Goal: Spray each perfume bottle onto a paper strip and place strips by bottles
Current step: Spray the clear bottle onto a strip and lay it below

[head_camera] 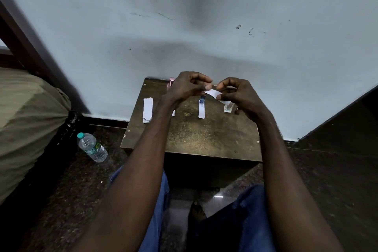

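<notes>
Both hands are raised over the back of a small dark wooden table (204, 135). My left hand (187, 86) and my right hand (238, 93) pinch the two ends of one white paper strip (213, 93), which bends between them. A pink-capped perfume bottle (171, 83) peeks out behind my left hand. A blue bottle (202, 99) stands mid-table with a strip (201, 111) lying in front of it. A clear glass bottle (229, 107) stands under my right hand. A small stack of spare strips (147, 110) lies at the table's left.
The table stands against a pale blue wall (204, 26). A plastic water bottle (92, 147) lies on the dark floor to the left, beside a bed with an olive cover (26, 120). My knees in blue jeans (251, 221) sit below the table's front edge.
</notes>
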